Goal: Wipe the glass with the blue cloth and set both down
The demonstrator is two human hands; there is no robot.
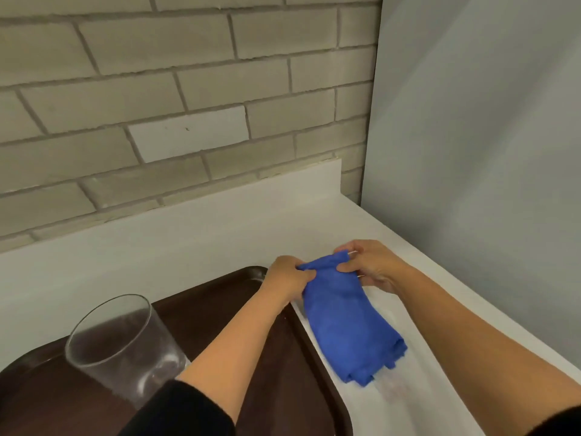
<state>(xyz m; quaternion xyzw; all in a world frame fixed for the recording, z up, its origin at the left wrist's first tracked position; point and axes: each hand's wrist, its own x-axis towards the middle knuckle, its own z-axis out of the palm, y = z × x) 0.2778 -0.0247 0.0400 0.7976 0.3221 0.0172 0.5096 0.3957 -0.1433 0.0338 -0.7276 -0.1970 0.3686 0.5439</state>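
A clear drinking glass stands upright on the dark brown tray at the lower left, with no hand on it. The folded blue cloth hangs over the white counter to the right of the tray. My left hand pinches its upper left corner and my right hand pinches its upper right corner. The cloth's lower end sits close to the counter; I cannot tell whether it touches.
The white counter runs along a grey brick wall with a low white upstand. A pale side wall closes off the right. The tray's rim lies just left of the cloth.
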